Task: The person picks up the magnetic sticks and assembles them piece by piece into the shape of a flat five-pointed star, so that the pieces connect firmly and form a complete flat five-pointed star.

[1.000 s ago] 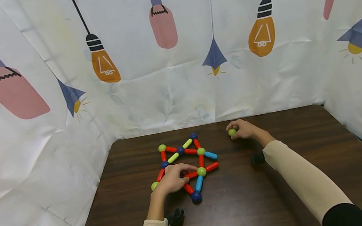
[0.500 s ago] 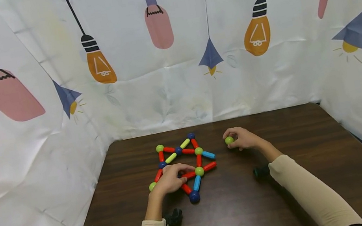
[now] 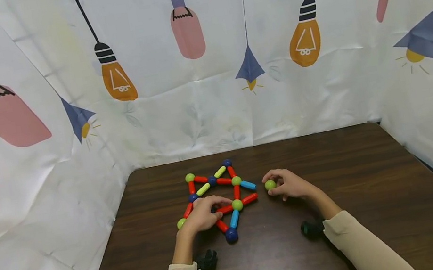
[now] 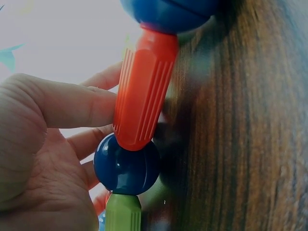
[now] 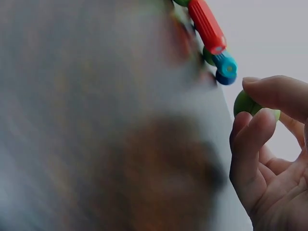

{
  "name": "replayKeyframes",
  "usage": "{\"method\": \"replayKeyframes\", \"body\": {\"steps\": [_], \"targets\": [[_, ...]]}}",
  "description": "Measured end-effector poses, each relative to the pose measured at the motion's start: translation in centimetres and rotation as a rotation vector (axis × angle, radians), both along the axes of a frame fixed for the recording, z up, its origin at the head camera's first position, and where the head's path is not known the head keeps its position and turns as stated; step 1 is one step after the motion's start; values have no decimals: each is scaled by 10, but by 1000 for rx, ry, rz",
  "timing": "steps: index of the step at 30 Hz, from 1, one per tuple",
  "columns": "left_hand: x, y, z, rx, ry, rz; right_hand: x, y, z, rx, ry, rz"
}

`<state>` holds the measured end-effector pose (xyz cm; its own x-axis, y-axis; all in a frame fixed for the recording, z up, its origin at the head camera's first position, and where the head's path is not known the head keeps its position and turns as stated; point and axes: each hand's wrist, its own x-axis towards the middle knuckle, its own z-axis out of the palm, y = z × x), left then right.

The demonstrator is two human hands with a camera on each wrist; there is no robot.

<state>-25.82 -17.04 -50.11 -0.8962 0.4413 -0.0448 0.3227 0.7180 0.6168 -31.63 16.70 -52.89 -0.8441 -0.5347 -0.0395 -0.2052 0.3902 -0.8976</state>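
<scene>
A flat frame of magnetic rods and balls lies on the dark wood table. My left hand (image 3: 201, 215) is over its near left part and hides some pieces. In the left wrist view, my thumb and fingers hold a red magnetic rod (image 4: 146, 89), joined to a blue ball (image 4: 126, 166) with a light green rod (image 4: 123, 211) beyond. My right hand (image 3: 293, 185) pinches a green ball (image 3: 270, 185) between thumb and fingers. That ball is just right of the frame, apart from the free ends of a light blue rod (image 3: 248, 185) and a red rod (image 3: 249, 198).
The frame's nearest corner is a dark blue ball (image 3: 231, 234); another blue ball (image 3: 227, 162) marks the far corner. Dark wood table (image 3: 331, 154) extends right of the frame. A patterned white cloth (image 3: 197, 124) stands behind and at both sides.
My right hand has brought the green ball left and nearer to me, closer to the frame. My left hand stays in place on the frame. The head view has shifted slightly.
</scene>
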Motion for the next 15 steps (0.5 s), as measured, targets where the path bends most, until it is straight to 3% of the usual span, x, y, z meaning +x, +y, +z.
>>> {"method": "replayKeyframes", "body": {"steps": [15], "targets": [[0, 0, 0, 17, -7, -1, 8, -23, -6, -87, -59, -22]]}}
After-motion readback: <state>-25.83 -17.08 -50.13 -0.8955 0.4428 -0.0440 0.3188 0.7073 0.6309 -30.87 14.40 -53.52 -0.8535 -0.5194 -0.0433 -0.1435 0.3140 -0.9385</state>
